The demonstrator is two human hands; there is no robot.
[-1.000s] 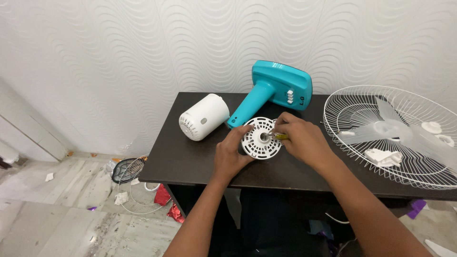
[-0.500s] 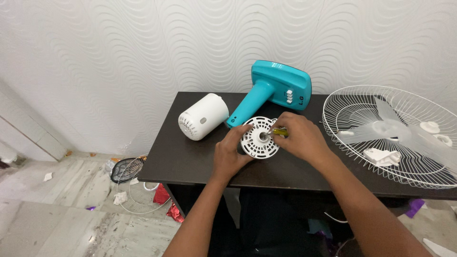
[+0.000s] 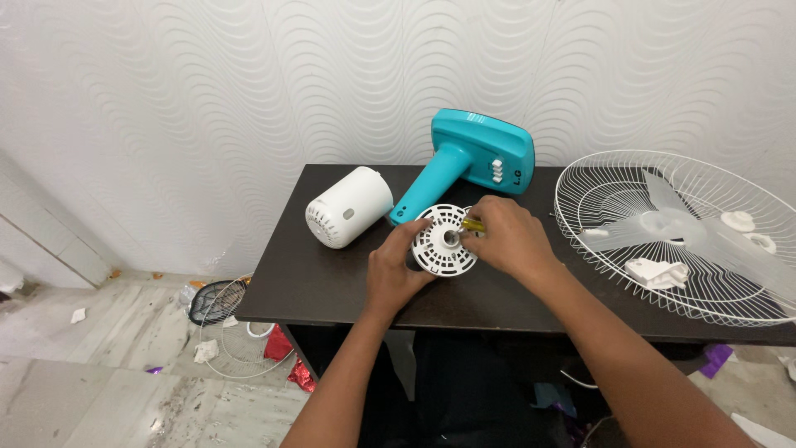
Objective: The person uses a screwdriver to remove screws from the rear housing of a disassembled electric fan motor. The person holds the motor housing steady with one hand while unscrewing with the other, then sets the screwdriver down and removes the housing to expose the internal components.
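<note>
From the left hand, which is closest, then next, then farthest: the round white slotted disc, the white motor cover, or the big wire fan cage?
1. Round white slotted disc: touching the left hand.
2. White motor cover: up and left.
3. Wire fan cage: far right.

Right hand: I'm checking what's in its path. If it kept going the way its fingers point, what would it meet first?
Probably the round white vented disc: the right hand points left with a yellow-handled screwdriver at the disc's centre.
</note>
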